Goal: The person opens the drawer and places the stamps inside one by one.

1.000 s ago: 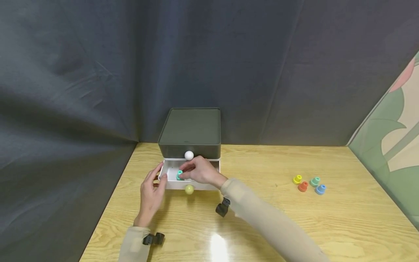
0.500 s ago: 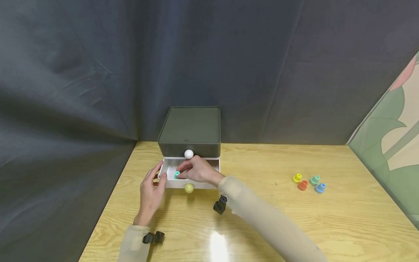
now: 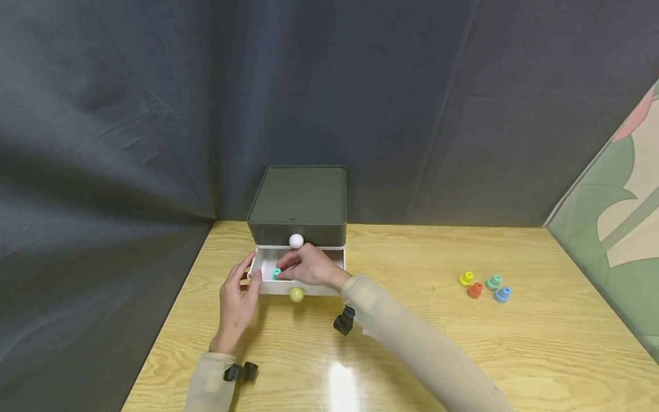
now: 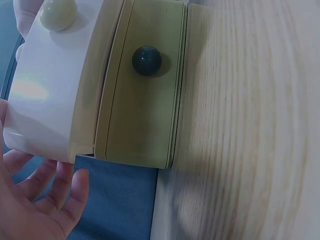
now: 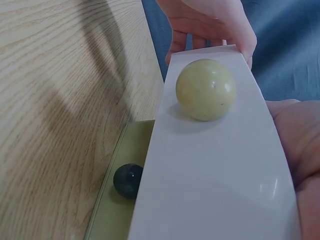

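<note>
A white drawer with a pale yellow-green knob is pulled out from a dark grey drawer cabinet. My left hand holds the drawer's left side, thumb at the front corner rim and fingers along the outer wall. Inside the drawer, toward its left, stands a small teal stepped peg. My right hand reaches in over the front wall and pinches this peg between thumb and fingers. From the right wrist, the white drawer front hides the peg and fingertips.
Yellow, red, green and blue pegs stand together on the wooden table at right. A closed drawer above has a white knob; a dark knob is on the lower, olive-fronted drawer. Dark curtains hang behind and left.
My right hand has shifted slightly left inside the drawer with the teal peg. The left hand keeps its place on the drawer's side.
</note>
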Tool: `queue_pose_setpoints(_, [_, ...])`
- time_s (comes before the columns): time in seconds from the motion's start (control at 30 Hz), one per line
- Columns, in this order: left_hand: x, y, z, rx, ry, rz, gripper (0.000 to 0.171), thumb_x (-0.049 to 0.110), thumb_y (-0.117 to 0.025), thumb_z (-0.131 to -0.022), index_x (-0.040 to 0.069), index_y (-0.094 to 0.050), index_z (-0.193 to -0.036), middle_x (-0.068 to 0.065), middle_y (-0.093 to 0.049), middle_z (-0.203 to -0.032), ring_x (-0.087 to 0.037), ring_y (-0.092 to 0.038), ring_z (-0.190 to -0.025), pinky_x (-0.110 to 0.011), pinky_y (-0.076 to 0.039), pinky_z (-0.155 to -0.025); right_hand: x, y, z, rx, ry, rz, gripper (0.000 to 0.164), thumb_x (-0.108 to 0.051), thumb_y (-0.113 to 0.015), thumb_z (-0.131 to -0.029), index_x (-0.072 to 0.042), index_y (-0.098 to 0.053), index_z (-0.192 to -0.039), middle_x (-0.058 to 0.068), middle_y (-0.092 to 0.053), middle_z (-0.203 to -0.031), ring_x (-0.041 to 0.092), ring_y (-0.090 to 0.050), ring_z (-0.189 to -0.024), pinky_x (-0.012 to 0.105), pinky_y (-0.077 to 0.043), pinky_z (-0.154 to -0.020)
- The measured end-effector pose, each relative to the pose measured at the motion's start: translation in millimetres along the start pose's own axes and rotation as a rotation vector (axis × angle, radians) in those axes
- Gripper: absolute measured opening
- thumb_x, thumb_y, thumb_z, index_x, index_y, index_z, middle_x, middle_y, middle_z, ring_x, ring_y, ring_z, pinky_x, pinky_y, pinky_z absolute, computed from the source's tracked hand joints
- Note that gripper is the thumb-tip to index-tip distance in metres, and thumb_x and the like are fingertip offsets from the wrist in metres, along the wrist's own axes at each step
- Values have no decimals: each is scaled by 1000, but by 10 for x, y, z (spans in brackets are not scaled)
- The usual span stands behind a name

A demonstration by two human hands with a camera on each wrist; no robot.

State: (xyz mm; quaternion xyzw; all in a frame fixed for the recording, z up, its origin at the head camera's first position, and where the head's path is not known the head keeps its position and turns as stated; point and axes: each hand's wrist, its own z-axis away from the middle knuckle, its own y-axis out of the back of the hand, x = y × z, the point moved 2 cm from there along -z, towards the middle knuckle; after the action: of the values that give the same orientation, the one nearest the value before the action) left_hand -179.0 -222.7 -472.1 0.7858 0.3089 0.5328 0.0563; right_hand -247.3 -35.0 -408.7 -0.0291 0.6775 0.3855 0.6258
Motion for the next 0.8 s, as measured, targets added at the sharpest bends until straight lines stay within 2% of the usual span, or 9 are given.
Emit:
queue_pose_setpoints(0.33, [-12, 3, 1, -4, 8, -1, 44, 14, -65, -104, 13, -65, -148, -14, -72, -133, -8, -58, -99, -13, -51, -73, 1, -16, -4, 12, -6, 0, 11, -13, -86, -89, -8, -84, -99, 5, -84, -102, 15, -80, -97, 21, -59, -85])
queue_pose_setpoints(0.8, [-24, -3, 11, -14, 11, 5, 45, 12, -64, -104, 12, -64, -149, -16, -71, -132, -9, -57, -99, -11, -51, -74, 5, 19, 52, 20, 14, 0, 19, -17, -86, -90, -9, -83, -107, 4, -82, -108, 16, -78, -100, 27, -59, -90])
